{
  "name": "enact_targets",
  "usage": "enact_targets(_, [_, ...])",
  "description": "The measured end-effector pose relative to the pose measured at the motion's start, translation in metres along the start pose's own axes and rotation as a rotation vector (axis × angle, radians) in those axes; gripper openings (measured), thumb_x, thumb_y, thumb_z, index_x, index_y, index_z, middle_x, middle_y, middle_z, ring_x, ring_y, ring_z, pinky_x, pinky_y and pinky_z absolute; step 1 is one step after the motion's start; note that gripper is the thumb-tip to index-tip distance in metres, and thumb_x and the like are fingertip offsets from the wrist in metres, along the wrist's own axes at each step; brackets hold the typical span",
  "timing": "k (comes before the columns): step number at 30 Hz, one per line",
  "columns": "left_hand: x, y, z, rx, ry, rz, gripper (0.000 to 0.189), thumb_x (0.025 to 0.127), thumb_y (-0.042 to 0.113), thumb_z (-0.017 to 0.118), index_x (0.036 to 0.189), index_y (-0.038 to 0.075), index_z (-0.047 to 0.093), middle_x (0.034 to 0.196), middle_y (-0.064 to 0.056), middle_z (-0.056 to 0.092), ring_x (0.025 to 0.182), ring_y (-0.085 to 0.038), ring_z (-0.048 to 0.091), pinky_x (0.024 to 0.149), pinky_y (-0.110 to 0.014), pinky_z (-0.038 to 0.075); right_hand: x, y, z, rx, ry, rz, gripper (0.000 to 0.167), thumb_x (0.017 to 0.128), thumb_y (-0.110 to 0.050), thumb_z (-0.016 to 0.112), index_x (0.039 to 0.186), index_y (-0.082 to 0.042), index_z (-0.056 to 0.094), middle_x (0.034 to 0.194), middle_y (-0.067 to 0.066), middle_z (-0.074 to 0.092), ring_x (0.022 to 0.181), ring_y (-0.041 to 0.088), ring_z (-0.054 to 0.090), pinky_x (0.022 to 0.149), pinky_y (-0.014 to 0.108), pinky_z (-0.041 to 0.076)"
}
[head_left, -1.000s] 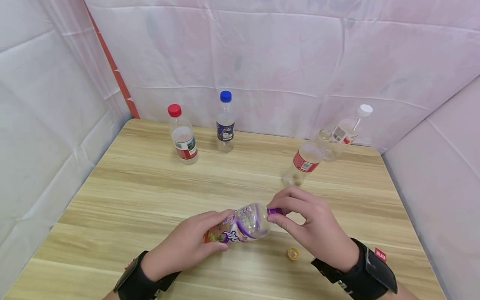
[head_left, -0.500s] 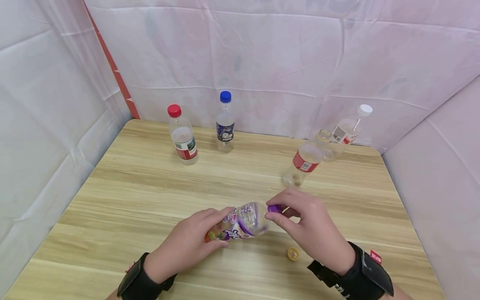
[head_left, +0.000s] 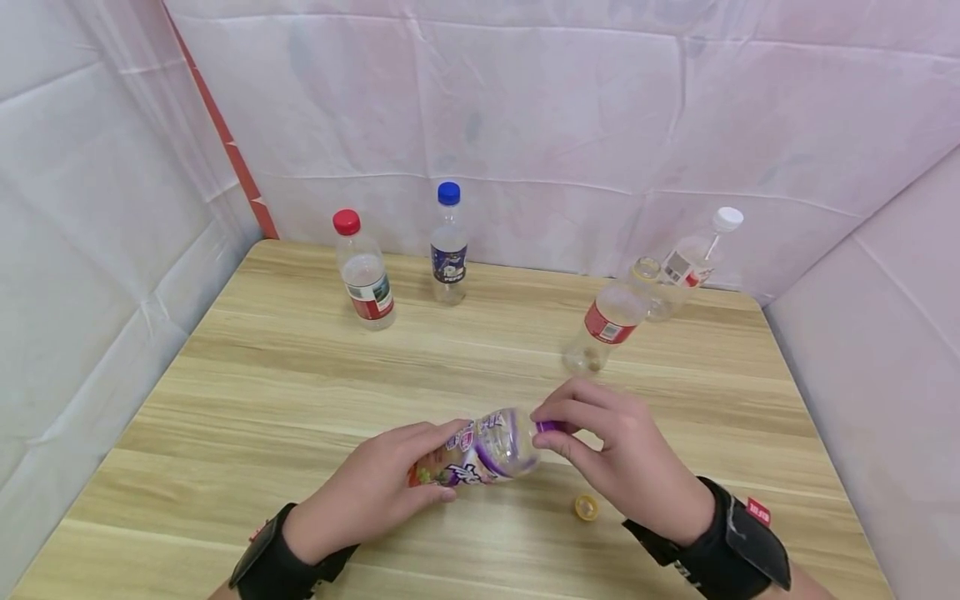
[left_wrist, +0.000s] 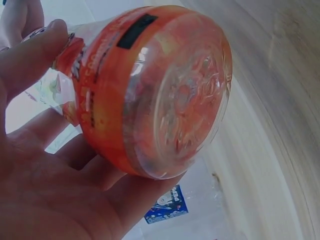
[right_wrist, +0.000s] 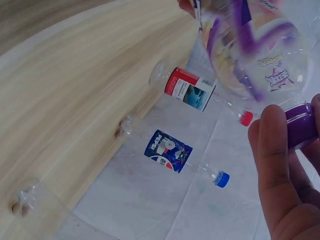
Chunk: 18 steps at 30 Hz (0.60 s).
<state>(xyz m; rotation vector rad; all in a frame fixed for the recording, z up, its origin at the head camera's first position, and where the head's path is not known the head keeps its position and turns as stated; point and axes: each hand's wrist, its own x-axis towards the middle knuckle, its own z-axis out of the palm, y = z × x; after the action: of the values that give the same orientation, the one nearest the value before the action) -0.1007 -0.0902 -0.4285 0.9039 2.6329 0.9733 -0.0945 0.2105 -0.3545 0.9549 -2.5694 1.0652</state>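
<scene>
A clear plastic bottle (head_left: 491,450) with a purple and orange label lies tilted over the table, its neck to the right. My left hand (head_left: 386,475) grips it round the lower body; in the left wrist view the orange base of the bottle (left_wrist: 165,95) faces the camera. My right hand (head_left: 618,442) pinches the purple cap (right_wrist: 301,125) between thumb and fingers, and the cap sits on the bottle's neck. Below the right hand a yellow cap (head_left: 587,507) lies on the tabletop.
Behind stand a red-capped bottle (head_left: 367,279) and a blue-capped Pepsi bottle (head_left: 449,250). At right are an uncapped, red-labelled bottle (head_left: 609,323) and a white-capped bottle (head_left: 690,265). White cloth walls (head_left: 525,108) border the wooden table (head_left: 300,375).
The right hand's fingers shift slightly round the purple cap, and the bottle rises a little and comes back down. The left hand keeps its grip; the other bottles stay put.
</scene>
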Motion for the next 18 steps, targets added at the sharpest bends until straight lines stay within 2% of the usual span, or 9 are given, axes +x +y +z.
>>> enact_targets(5, [-0.0007, -0.002, -0.0002, -0.043, -0.017, 0.0, 0.076, 0.091, 0.035, 0.083, 0.157, 0.039, 0.045, 0.138, 0.013, 0.065, 0.125, -0.005, 0.062, 0.105, -0.037, 0.056, -0.0003, 0.0033, -0.0002, 0.004, 0.011, -0.112, 0.026, 0.084, -0.007, 0.086, 0.105, -0.02, 0.077, 0.106, -0.008, 0.07, 0.094, 0.005, 0.066, 0.082, 0.012, 0.054])
enact_targets(8, [-0.0005, -0.0024, 0.0003, -0.045, -0.018, -0.008, 0.077, 0.092, 0.035, 0.082, 0.158, 0.04, 0.043, 0.135, 0.015, 0.065, 0.121, -0.003, 0.062, 0.104, -0.037, 0.056, -0.0006, 0.0039, 0.0003, -0.003, 0.011, -0.103, 0.029, 0.083, -0.007, 0.087, 0.106, -0.021, 0.076, 0.108, -0.008, 0.07, 0.093, 0.004, 0.066, 0.082, 0.013, 0.055])
enact_targets(10, [-0.0002, -0.0022, 0.0009, -0.04, -0.008, -0.018, 0.077, 0.092, 0.036, 0.082, 0.158, 0.04, 0.044, 0.134, 0.014, 0.066, 0.12, -0.002, 0.062, 0.104, -0.037, 0.056, -0.0003, 0.0034, 0.0007, -0.009, 0.009, -0.039, 0.032, 0.084, -0.009, 0.088, 0.11, -0.022, 0.076, 0.11, -0.01, 0.07, 0.091, 0.002, 0.067, 0.08, 0.015, 0.057])
enact_targets(15, [0.0004, 0.0001, 0.0029, 0.014, 0.025, -0.056, 0.075, 0.091, 0.041, 0.082, 0.157, 0.04, 0.046, 0.127, 0.014, 0.067, 0.114, -0.003, 0.063, 0.101, -0.039, 0.058, 0.0015, 0.0003, 0.0014, -0.011, -0.004, 0.201, 0.029, 0.091, -0.019, 0.082, 0.119, -0.022, 0.075, 0.107, -0.015, 0.071, 0.085, 0.0, 0.066, 0.074, 0.021, 0.061])
enact_targets(18, [0.0009, 0.0019, 0.0033, 0.048, 0.03, -0.059, 0.075, 0.091, 0.042, 0.082, 0.157, 0.041, 0.045, 0.122, 0.015, 0.068, 0.109, -0.002, 0.062, 0.098, -0.039, 0.059, 0.0023, -0.0017, 0.0018, -0.019, -0.013, 0.271, 0.018, 0.095, -0.023, 0.079, 0.113, -0.022, 0.077, 0.097, -0.015, 0.071, 0.077, 0.0, 0.063, 0.068, 0.022, 0.059])
